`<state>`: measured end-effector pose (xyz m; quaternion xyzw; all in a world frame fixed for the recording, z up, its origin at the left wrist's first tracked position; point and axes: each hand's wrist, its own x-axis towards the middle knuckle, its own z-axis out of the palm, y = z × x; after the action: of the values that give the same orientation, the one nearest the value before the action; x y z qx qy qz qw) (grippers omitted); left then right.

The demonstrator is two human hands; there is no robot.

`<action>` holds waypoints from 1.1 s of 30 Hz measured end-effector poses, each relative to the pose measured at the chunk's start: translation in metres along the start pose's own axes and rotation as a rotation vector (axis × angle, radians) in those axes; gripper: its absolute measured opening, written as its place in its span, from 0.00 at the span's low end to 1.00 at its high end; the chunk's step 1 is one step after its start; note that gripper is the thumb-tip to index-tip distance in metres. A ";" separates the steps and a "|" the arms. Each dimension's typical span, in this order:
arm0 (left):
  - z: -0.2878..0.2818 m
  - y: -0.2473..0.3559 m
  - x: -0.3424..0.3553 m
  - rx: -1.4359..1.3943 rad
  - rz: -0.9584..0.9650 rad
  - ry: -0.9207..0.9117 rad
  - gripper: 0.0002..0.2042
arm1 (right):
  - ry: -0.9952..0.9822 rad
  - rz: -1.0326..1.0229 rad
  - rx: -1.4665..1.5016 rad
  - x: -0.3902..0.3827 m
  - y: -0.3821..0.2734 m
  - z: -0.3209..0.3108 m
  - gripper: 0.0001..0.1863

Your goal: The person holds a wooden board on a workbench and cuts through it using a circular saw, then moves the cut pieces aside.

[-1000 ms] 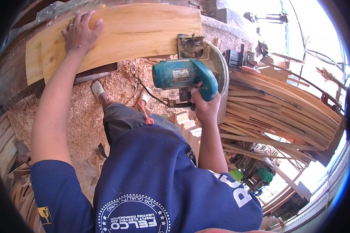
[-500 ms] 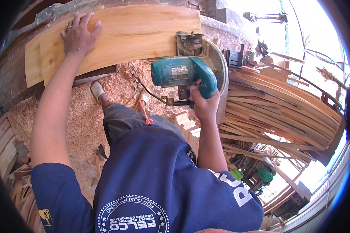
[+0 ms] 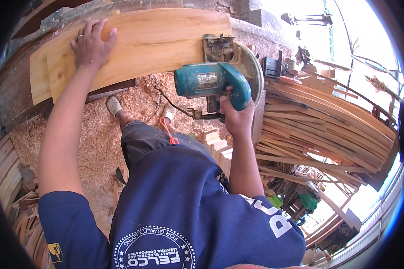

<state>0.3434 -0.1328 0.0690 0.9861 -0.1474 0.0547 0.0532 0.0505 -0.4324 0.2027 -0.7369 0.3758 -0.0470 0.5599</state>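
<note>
My left hand (image 3: 93, 44) lies with fingers spread on a wide pale wooden board (image 3: 152, 38). Part of a second board (image 3: 39, 76) shows under its left end. My right hand (image 3: 236, 112) is wrapped round the rear handle of a teal circular saw (image 3: 206, 80). The saw's metal base sits at the board's right end, and its guard curves round on the right. The blade itself is hidden. A dark cord (image 3: 173, 102) runs from the saw's handle end toward the left.
A workbench (image 3: 18, 96) carries the boards. Wood shavings (image 3: 76, 139) cover the floor round my feet. To the right lies a large stack of thin wooden strips (image 3: 323, 121). Moulded wooden pieces (image 3: 217, 145) stand near my right forearm. More timber (image 3: 4, 166) is at the left.
The view has shifted slightly. My left hand stays flat on the board and my right hand stays on the saw, which shows hardly any movement against the board.
</note>
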 end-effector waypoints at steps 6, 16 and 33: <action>-0.002 0.002 -0.001 0.004 -0.015 -0.004 0.27 | -0.017 0.005 0.025 0.006 0.000 0.001 0.14; 0.000 0.000 0.000 -0.023 0.007 0.016 0.25 | -0.008 -0.035 -0.009 0.020 -0.002 0.005 0.14; -0.006 0.003 -0.004 -0.023 -0.020 -0.024 0.27 | -0.016 -0.029 0.004 0.031 -0.010 0.010 0.10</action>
<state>0.3381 -0.1334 0.0742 0.9874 -0.1389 0.0408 0.0632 0.0826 -0.4424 0.1969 -0.7417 0.3603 -0.0498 0.5635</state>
